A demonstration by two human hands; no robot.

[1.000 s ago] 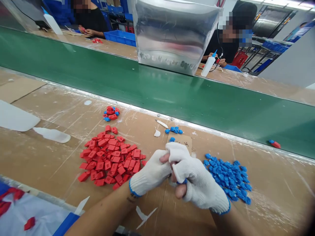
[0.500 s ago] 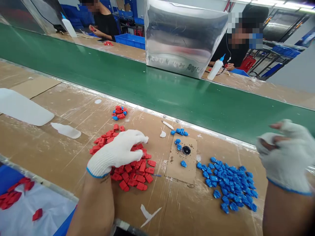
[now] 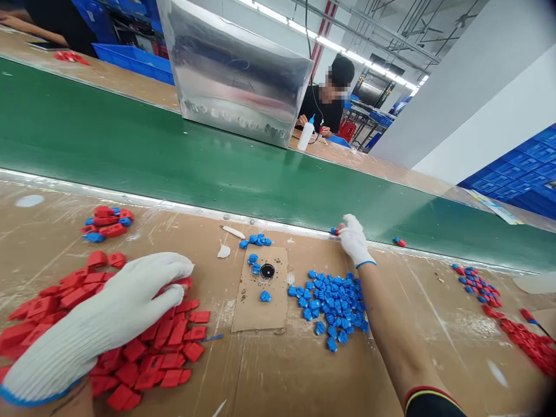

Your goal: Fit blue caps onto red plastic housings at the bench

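My left hand [image 3: 125,295], in a white glove with bare fingertips, rests over the pile of red pieces [image 3: 160,353]; its fingers are curled around something I cannot make out. My right hand [image 3: 354,237], also gloved, is at the near edge of the green belt [image 3: 243,174], its fingers closed on a small red and blue piece [image 3: 334,231]. Just below it lies a pile of blue pieces [image 3: 332,304]. Between the piles, a cardboard sheet [image 3: 256,307] bears a round black dish [image 3: 267,271] and a few blue pieces.
A mixed red and blue cluster [image 3: 106,223] lies at the left. On the belt sits another joined piece [image 3: 399,242]. Joined pieces [image 3: 478,284] and red ones [image 3: 525,339] lie at the right. Across the belt are a metal panel [image 3: 238,81], a bottle [image 3: 306,136] and people.
The view has turned to the right. My right hand has gone from the raised, blurred position to the belt's near edge. My left hand is still over the red pile.
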